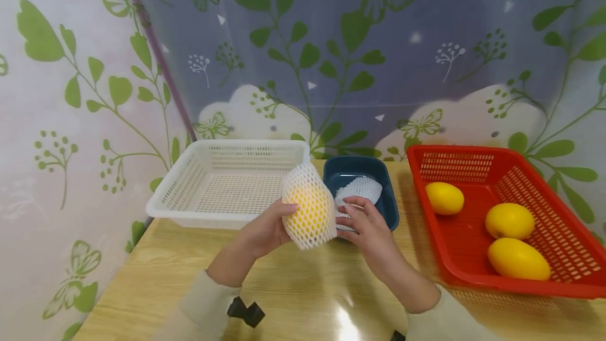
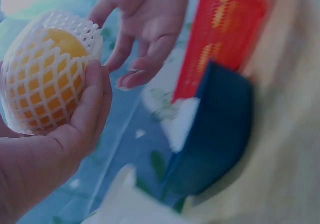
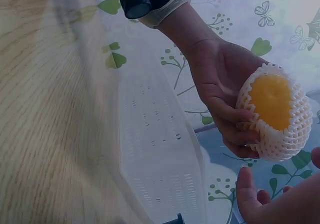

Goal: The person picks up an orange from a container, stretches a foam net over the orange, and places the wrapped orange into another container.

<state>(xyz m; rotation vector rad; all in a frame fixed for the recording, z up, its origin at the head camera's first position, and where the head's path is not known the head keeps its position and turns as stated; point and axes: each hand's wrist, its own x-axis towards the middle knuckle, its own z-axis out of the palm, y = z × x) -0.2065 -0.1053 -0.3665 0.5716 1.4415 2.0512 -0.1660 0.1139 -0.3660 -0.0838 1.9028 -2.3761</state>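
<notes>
My left hand [image 1: 265, 231] holds a yellow oval fruit [image 1: 307, 216] wrapped in a white foam net, thumb on the near side and fingers around the back. In the right wrist view, bare yellow skin shows through the open end of the foam net [image 3: 300, 126]. Close by on the right, my right hand [image 1: 371, 233] has loosely bent fingers and holds nothing; the left wrist view shows a gap between it and the fruit. Behind that hand, a dark blue basin [image 1: 392, 201] contains white foam netting [image 1: 364, 188], partly hidden by the fingers.
A white slotted basket [image 1: 189, 217] stands at the back left of the wooden table [image 1: 293, 288]. To the right is a red basket [image 1: 466, 225] with three bare yellow fruits [image 1: 510, 221] in it. A patterned curtain [image 1: 284, 67] hangs close behind the containers.
</notes>
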